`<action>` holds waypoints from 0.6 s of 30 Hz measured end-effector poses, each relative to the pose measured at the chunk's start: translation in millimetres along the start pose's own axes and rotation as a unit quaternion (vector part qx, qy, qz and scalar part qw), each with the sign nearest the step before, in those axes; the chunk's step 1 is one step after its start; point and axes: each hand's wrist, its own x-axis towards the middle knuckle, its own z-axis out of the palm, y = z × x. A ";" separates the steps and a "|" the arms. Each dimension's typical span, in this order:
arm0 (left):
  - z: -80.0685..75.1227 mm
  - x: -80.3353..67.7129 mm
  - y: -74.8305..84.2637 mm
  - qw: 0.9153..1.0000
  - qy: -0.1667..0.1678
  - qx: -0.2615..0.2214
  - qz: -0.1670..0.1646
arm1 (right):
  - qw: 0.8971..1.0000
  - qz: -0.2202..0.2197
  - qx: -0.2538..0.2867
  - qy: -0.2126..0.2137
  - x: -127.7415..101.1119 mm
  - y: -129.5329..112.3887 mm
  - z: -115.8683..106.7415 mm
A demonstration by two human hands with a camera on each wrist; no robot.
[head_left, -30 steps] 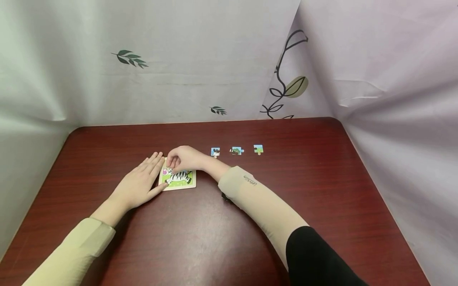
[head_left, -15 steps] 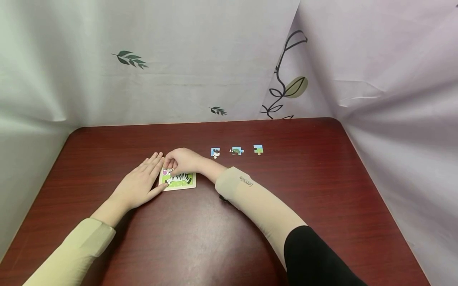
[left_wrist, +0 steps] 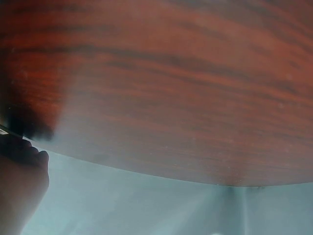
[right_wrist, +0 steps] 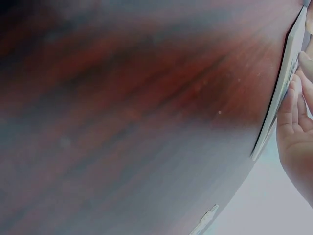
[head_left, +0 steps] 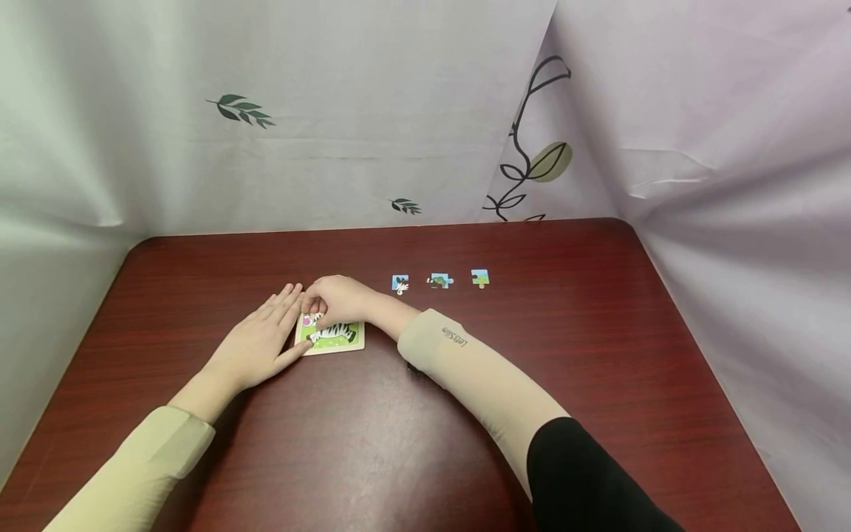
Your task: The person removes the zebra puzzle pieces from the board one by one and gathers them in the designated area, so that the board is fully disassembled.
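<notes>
A small square puzzle board (head_left: 339, 336) with a zebra picture lies on the dark red table (head_left: 425, 414). My left hand (head_left: 279, 321) lies flat with straight fingers against the board's left edge. My right hand (head_left: 318, 307) reaches over the board's far left corner. Its fingers are curled and pinch a puzzle piece there, which the hand mostly hides. In the right wrist view the board's pale edge (right_wrist: 276, 98) shows side-on beside a hand. The left wrist view shows only blurred tabletop (left_wrist: 171, 88).
Three loose puzzle pieces lie in a row to the right of the board: one (head_left: 400, 283), a second (head_left: 439, 281) and a third (head_left: 480, 278). Hanging printed curtains (head_left: 332, 111) close off the table's far and right sides.
My right hand has slid a little left and down onto the board's far left corner. The left hand and the three loose pieces have stayed put.
</notes>
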 end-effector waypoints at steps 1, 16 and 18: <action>-0.1 0.0 0.0 1.000 -0.001 0.000 -0.001 | 1.000 -0.001 -0.003 -0.001 -0.1 -0.2 -0.1; 1.6 -0.5 -0.2 1.000 0.007 -0.002 0.006 | 1.000 -0.004 0.015 -0.006 -0.8 0.2 2.7; 1.7 -0.4 -0.2 1.000 0.007 -0.002 0.006 | 1.000 -0.004 0.014 -0.006 -1.7 -0.5 2.2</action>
